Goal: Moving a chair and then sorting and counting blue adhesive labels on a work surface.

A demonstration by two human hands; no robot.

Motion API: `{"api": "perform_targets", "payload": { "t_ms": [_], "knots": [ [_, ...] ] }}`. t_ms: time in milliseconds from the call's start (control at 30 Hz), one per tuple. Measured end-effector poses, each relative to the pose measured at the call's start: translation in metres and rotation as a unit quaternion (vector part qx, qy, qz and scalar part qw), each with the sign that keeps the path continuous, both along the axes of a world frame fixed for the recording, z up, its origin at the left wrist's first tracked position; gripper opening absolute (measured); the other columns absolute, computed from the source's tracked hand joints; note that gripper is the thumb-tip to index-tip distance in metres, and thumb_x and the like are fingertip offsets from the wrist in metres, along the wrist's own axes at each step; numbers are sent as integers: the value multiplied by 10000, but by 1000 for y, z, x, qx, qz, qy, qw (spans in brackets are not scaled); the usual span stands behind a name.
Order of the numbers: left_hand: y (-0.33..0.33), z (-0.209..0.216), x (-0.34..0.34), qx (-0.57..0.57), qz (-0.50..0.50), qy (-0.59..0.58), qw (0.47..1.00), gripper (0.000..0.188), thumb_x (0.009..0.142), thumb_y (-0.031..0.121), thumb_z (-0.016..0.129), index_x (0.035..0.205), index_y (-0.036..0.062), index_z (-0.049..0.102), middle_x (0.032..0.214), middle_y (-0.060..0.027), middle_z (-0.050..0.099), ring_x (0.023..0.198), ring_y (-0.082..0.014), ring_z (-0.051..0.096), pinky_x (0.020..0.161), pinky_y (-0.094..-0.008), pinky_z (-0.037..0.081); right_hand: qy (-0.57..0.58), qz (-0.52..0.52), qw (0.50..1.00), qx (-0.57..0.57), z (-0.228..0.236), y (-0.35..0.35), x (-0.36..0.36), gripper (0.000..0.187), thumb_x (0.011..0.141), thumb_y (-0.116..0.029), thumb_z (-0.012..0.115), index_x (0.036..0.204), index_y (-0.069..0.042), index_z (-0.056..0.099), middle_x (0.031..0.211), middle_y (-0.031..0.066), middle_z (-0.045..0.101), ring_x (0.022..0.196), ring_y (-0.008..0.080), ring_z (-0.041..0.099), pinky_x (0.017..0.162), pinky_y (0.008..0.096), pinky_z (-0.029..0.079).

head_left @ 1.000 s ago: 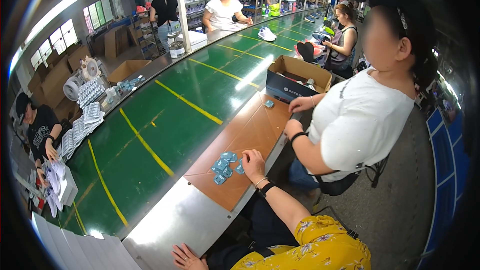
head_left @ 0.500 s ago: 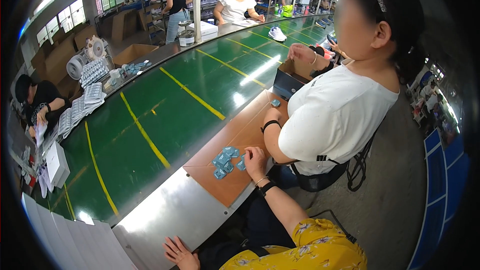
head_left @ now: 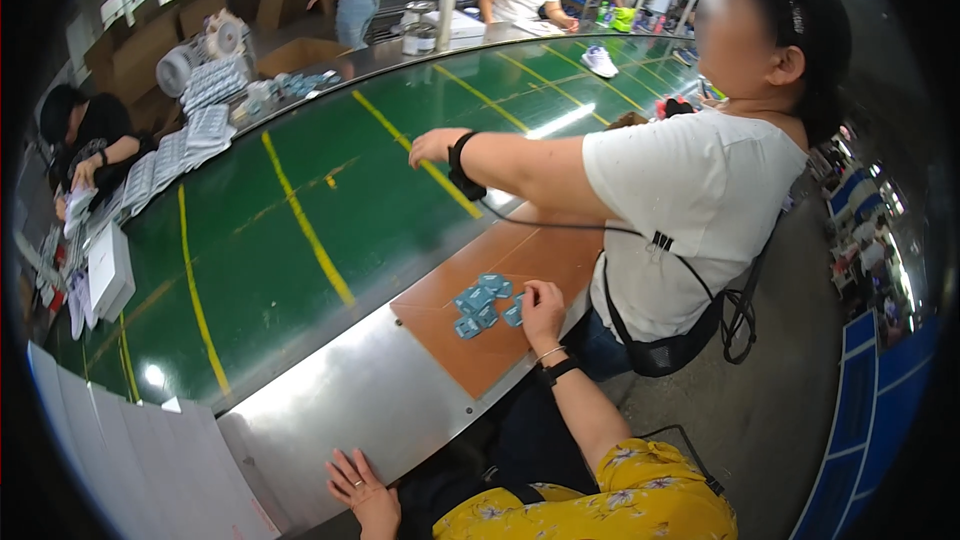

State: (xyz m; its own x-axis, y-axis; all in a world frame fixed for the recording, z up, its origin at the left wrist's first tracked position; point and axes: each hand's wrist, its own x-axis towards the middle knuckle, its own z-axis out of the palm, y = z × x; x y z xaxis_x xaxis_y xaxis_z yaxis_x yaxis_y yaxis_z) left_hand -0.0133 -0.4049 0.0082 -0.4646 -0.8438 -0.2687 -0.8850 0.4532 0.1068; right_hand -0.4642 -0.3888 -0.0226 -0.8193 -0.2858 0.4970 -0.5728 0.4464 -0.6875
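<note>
Where one right hand (head_left: 545, 314) rests, five-plus blue packets (head_left: 474, 300), one brown board (head_left: 466, 364)

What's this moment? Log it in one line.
left hand: spread on metal worktop | right hand: at small blue pieces on brown board | co-worker's arm: over green belt

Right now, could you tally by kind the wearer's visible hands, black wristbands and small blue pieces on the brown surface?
Left hand and right hand: 2
Black wristband: 1
Small blue pieces: at least 5, overlapping
Total: at least 8
</note>
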Motion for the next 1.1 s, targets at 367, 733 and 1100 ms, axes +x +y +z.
{"api": "perform_targets", "payload": {
  "t_ms": [367, 733, 1100],
  "knots": [
    [4, -2, -7, -55, -25, 65, 996, 1062, 720, 228, 829, 1559, 9, 217, 1624, -318, 80, 1473, -554, 101, 1126, -691, 134, 28, 15, 999, 17, -19, 11, -18, 86, 894, -103, 637, 951, -52, 676, 946, 135, 660, 920, 352, 630, 817, 438, 513],
    [-1, -6, -5, -57, -36, 67, 995, 1040, 733, 222, 827, 1550, -13, 228, 1616, -333, 90, 1470, -559, 106, 1123, -696, 128, 8, 24, 1000, 16, -24, 8, -18, 107, 908, -114, 629, 985, -58, 678, 967, 132, 661, 911, 361, 642, 796, 431, 528],
    [-2, -15, -3, -53, -33, 62, 996, 1023, 765, 265, 825, 1558, 21, 226, 1622, -316, 95, 1468, -559, 116, 1121, -699, 129, 41, 33, 999, 9, -30, 11, -23, 91, 919, -80, 642, 995, -45, 678, 918, 104, 644, 739, 266, 628, 674, 356, 511]
  ]
}}
